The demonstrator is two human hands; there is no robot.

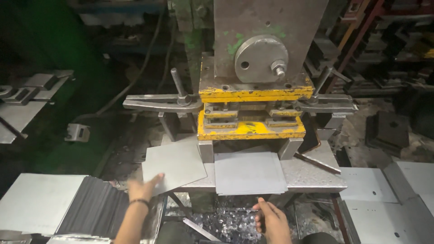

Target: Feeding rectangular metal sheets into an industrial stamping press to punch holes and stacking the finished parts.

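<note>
A grey and yellow press machine stands ahead of me. On its bed, under the yellow die, lies a flat square metal sheet. My left hand reaches up at the lower edge of a second, tilted metal sheet left of the die, fingers on its corner. My right hand hovers just below the front edge of the sheet on the bed, fingers curled with nothing in them.
A stack of thin metal sheets lies at lower left beside a larger flat plate. Punched plates lie at lower right. Metal scrap chips cover the area below the bed. Clamp arms stick out on both sides.
</note>
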